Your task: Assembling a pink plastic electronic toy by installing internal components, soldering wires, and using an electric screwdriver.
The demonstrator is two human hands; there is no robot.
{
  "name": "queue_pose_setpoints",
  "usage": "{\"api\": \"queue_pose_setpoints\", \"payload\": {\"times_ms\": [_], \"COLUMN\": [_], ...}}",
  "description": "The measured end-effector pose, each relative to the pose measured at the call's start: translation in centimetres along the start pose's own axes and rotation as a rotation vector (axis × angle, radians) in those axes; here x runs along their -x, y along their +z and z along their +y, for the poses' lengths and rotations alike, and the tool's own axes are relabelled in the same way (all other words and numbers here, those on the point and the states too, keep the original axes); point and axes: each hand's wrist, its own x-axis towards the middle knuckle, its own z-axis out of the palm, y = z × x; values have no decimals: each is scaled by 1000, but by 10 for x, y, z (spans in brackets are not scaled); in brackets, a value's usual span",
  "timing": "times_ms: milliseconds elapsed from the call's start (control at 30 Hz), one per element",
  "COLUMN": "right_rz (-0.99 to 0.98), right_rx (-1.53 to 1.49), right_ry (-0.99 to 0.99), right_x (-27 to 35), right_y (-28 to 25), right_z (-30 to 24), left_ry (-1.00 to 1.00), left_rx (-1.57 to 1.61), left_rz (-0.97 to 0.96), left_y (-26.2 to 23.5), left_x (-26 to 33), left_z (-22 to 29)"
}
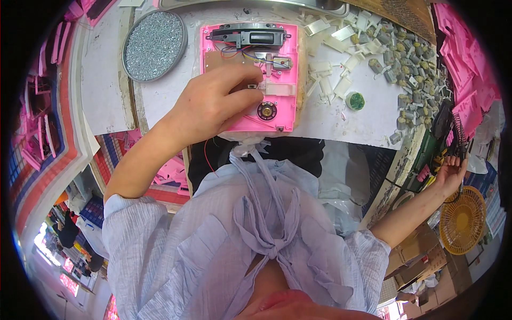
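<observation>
My left hand [210, 101] works over the pink casing [285, 114] at twelve o'clock.
Its thumb and forefinger curve narrowly together over the casing's middle; I can't tell whether they pinch anything. A round black speaker [267, 111] sits at the casing's five o'clock. At three o'clock, my right hand [452, 175] curls near a black coiled cord [458, 127], its grip unclear to me.
</observation>
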Motion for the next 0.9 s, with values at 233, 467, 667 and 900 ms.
{"api": "queue_pose_setpoints", "payload": {"times_ms": [233,467,667,900], "right_rz": [-42,-930,-993,-981], "right_rx": [-366,715,832,858], "right_ry": [307,-669,-727,-692], "right_x": [78,236,263,267], "right_y": [77,291,342,341], "right_z": [30,90,122,125], "left_ry": [-17,-20,-20,-10], "left_rx": [5,-46,-60,-58], "left_rz": [14,-5,11,22], "left_y": [2,8,7,10], "left_x": [-1,-15,-13,-13], "left_z": [3,10,9,9]}}
